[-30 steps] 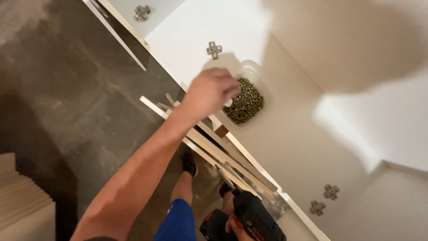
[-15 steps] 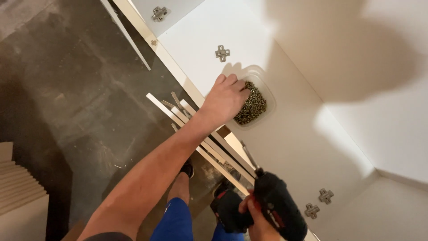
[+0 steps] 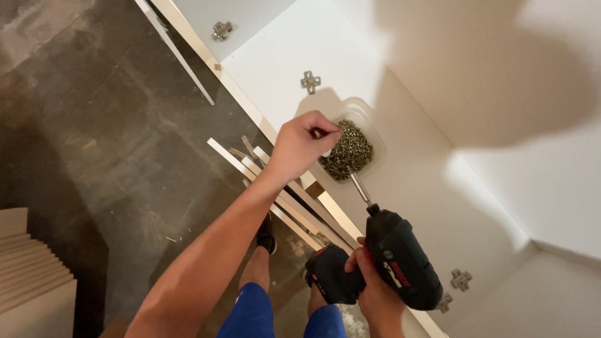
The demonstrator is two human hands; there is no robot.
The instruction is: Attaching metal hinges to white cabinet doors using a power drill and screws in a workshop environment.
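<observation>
My left hand (image 3: pixel 303 143) hovers at the left rim of a clear plastic tub (image 3: pixel 368 123) full of small dark screws (image 3: pixel 348 152), its fingertips pinched on one screw. My right hand (image 3: pixel 374 294) grips a black cordless drill (image 3: pixel 388 256) low in the view. The drill's long bit (image 3: pixel 359 188) points up toward the tub. Both the tub and the drill sit over a white cabinet panel (image 3: pixel 426 163).
Metal hinge plates (image 3: pixel 310 81) (image 3: pixel 461 279) are fixed on the white panel, another (image 3: pixel 221 30) on a panel above. White strips (image 3: pixel 275 194) lean off the panel edge over a dark concrete floor (image 3: pixel 106 144). My legs and a shoe (image 3: pixel 266 235) are below. Stacked boards (image 3: pixel 31 263) lie lower left.
My left hand lifted slightly from the screws with its fingers pinched together. My right hand brought the drill up and further into view, its bit now near the tub.
</observation>
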